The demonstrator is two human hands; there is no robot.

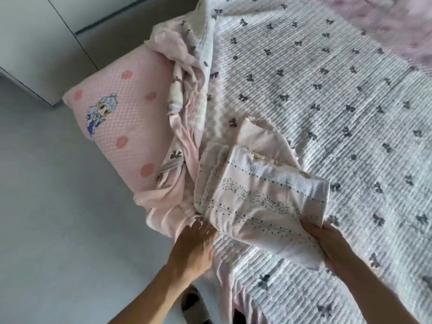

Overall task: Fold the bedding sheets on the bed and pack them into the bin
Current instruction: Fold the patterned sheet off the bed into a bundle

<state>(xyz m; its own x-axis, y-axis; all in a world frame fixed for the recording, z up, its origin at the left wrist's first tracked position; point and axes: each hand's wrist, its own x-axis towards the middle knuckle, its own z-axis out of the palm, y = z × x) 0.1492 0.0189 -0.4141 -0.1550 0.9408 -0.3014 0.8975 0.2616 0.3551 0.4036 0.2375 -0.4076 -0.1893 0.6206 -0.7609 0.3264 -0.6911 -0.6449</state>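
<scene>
Holding the folded sheet (261,202) at the bed's (327,90) six-o'clock edge, the right hand (327,244) grips one corner; the left hand (196,244) pinches the other. Soft, light, floppy: support it underneath.

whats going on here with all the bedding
A person is folding bedding at the edge of a bed. Both hands grip a folded pink sheet: the left hand at its left corner, the right hand at the right edge. It rests on the bow-print quilt. A pink pillow lies to the left, with more crumpled sheets beside it. No bin is visible.
</scene>
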